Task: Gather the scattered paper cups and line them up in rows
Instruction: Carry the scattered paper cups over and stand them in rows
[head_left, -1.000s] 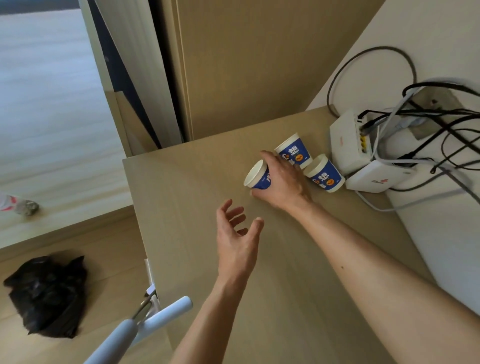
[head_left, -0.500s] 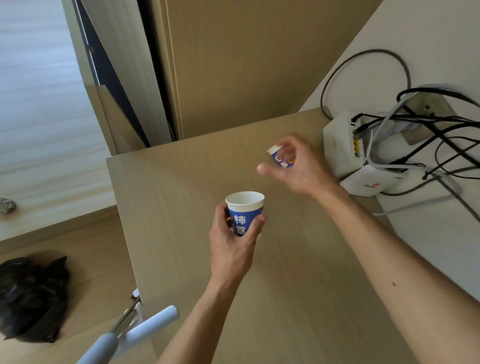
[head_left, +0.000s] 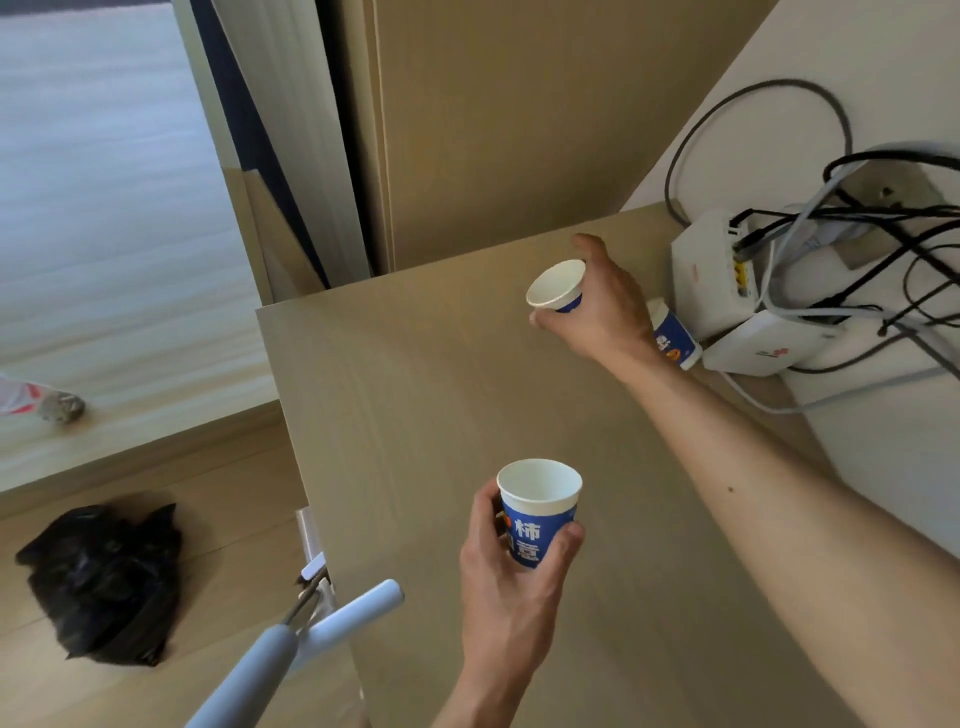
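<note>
My left hand holds a blue and white paper cup upright above the near middle of the wooden table. Farther back, my right hand grips a second paper cup, tilted with its open mouth facing left. A third cup lies on its side on the table just behind my right wrist, next to the white boxes, partly hidden by the hand.
Two white router boxes with a tangle of cables sit at the table's back right corner against the wall. A grey and white handle rises by the table's left edge. A black bag lies on the floor to the left.
My left hand took a cup passed from the right hand and drew it toward me. My right hand then picked up a second cup and lifted it, mouth turned left.
</note>
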